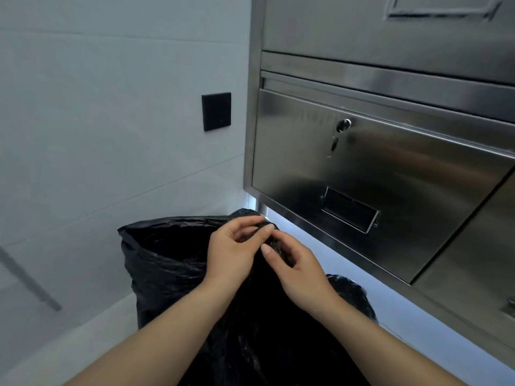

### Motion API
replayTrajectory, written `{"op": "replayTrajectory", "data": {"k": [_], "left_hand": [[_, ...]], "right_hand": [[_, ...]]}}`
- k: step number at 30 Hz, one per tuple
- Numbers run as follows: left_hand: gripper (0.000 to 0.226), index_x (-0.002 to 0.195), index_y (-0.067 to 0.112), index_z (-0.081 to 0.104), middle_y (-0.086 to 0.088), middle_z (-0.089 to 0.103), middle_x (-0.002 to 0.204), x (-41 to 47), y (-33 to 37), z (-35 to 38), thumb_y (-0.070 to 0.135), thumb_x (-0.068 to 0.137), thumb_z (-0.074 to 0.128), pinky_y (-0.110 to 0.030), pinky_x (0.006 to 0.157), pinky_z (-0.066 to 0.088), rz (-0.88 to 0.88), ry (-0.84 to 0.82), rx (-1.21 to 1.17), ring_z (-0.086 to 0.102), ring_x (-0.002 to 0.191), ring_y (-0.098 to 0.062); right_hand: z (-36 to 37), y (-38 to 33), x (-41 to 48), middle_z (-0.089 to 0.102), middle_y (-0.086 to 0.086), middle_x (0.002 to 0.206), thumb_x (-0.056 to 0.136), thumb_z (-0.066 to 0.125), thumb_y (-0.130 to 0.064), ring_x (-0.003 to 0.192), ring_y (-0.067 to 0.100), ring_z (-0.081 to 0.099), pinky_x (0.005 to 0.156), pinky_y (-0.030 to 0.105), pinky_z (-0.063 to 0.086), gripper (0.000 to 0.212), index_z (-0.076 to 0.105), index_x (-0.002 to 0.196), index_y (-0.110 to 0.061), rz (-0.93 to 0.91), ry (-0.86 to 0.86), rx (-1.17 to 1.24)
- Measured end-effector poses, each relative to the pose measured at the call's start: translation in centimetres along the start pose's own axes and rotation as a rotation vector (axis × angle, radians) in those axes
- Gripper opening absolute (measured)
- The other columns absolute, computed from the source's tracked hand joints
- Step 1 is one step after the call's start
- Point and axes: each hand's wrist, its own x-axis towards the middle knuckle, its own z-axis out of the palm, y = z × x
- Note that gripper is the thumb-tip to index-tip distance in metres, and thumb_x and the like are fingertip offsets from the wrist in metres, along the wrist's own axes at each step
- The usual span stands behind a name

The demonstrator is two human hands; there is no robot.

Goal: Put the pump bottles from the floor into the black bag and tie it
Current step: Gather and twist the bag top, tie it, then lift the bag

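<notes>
Low in the centre of the frame, the left hand (pixel 232 247) and right hand (pixel 296 270) pinch a gathered bunch of the crinkled black plastic bag (pixel 167 260) with curled fingers (pixel 260 229) — seemingly to start its knot — no pump bottles showing.

bag (pixel 172 263) below cabinet (pixel 362 168) | 2 hands at its top

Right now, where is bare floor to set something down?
Pale floor left of the black bag, bordered by the wall. Crowded at the bag's top: left hand and right hand pinch plastic by the steel cabinet's lower edge.
</notes>
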Motion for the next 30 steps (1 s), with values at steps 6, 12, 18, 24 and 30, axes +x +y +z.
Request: {"op": "replayTrajectory", "data": {"k": [6, 12, 18, 24, 30], "left_hand": [[0.016, 0.087, 0.03, 0.073, 0.009, 0.076, 0.08, -0.5, 0.5, -1.4, 0.016, 0.079, 0.071, -0.008, 0.071, 0.048, 0.091, -0.148, 0.067, 0.07, 0.08, 0.0], [0.067, 0.117, 0.04, 0.056, 0.026, 0.061, 0.117, -1.2, 0.6, -2.8, 0.073, 0.059, 0.06, -0.019, 0.11, 0.021, 0.265, -0.213, 0.774, 0.051, 0.111, 0.011], [0.019, 0.098, 0.024, 0.07, 0.01, 0.07, 0.091, -1.5, 0.1, -0.7, 0.034, 0.081, 0.067, -0.021, 0.082, 0.048, 0.295, -0.197, 0.598, 0.063, 0.087, 0.0], [0.01, 0.084, 0.029, 0.065, 0.011, 0.069, 0.076, 0.3, 1.9, -1.4, 0.022, 0.09, 0.06, -0.017, 0.07, 0.046, 0.273, -0.091, 0.448, 0.061, 0.071, 0.002], [0.011, 0.092, 0.026, 0.053, 0.007, 0.072, 0.089, 3.5, 10.0, -0.9, 0.023, 0.098, 0.044, -0.025, 0.081, 0.05, 0.213, -0.004, 0.095, 0.067, 0.089, -0.007]], "right_hand": [[0.0, 0.1, 1.0, 0.066, -0.021, 0.073, 0.084, 0.067, -0.019, 0.071, -0.004, 0.059, 0.066, 0.009, 0.041, 0.011, 0.065, 0.086, -0.031, -0.045, 0.136, 0.062], [-1.0, 0.0, 2.1, 0.065, -0.01, 0.07, 0.085, 0.065, -0.019, 0.069, 0.007, 0.06, 0.066, 0.024, 0.049, 0.009, 0.065, 0.081, -0.027, -0.045, 0.257, 0.135], [-1.9, -0.7, 2.5, 0.067, -0.008, 0.076, 0.084, 0.066, -0.016, 0.076, 0.014, 0.062, 0.071, 0.025, 0.05, 0.017, 0.065, 0.08, -0.033, -0.091, 0.31, 0.141], [-5.4, -0.9, 2.5, 0.068, -0.011, 0.09, 0.088, 0.061, -0.012, 0.085, -0.002, 0.062, 0.077, 0.011, 0.045, 0.022, 0.065, 0.089, -0.034, -0.114, 0.374, 0.203], [-9.2, -7.6, 4.8, 0.066, -0.01, 0.094, 0.09, 0.059, -0.011, 0.088, -0.004, 0.061, 0.08, 0.012, 0.045, 0.021, 0.062, 0.093, -0.031, -0.218, 0.466, 0.214]]}}
